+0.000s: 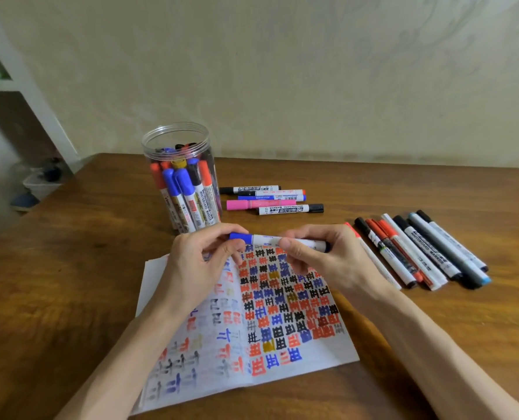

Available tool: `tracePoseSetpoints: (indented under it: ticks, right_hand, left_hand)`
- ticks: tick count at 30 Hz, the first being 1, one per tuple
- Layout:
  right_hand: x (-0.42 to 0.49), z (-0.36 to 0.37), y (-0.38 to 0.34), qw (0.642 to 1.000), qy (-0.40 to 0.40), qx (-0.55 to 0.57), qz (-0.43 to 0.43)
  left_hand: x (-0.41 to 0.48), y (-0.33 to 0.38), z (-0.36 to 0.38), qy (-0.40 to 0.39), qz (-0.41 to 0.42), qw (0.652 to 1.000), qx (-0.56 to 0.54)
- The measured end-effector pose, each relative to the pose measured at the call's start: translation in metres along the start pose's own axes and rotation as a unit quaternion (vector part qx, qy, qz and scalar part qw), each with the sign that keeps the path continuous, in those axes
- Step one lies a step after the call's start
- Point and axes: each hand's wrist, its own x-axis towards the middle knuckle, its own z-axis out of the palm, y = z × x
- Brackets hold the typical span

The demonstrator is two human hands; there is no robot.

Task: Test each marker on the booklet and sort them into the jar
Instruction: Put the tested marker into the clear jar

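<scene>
I hold a blue-capped white marker (pixel 264 238) level above the top edge of the open booklet (pixel 282 322). My left hand (pixel 202 262) pinches its blue cap end and my right hand (pixel 315 253) grips the barrel. The cap is on. The booklet's pages are covered with red, blue, black and yellow test marks. A clear plastic jar (pixel 181 177) stands open behind the booklet, to the left, holding several markers.
Several markers (pixel 270 199) lie in a group just right of the jar. A longer row of several markers (pixel 421 253) lies to the right of the booklet. The wooden table (pixel 85 253) meets a wall at the back; a white shelf stands at far left.
</scene>
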Motion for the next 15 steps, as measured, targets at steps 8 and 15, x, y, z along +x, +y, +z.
tracePoseSetpoints:
  ticks: [8,15]
  right_hand:
    - [0.000,0.008,0.012,0.999,0.017,-0.045,-0.021]
    - [0.000,0.011,0.012,0.999,0.027,-0.023,-0.017]
  left_hand:
    - [0.003,-0.002,0.002,0.024,0.005,0.999,0.038]
    - [0.004,0.003,0.003,0.028,0.018,0.999,0.038]
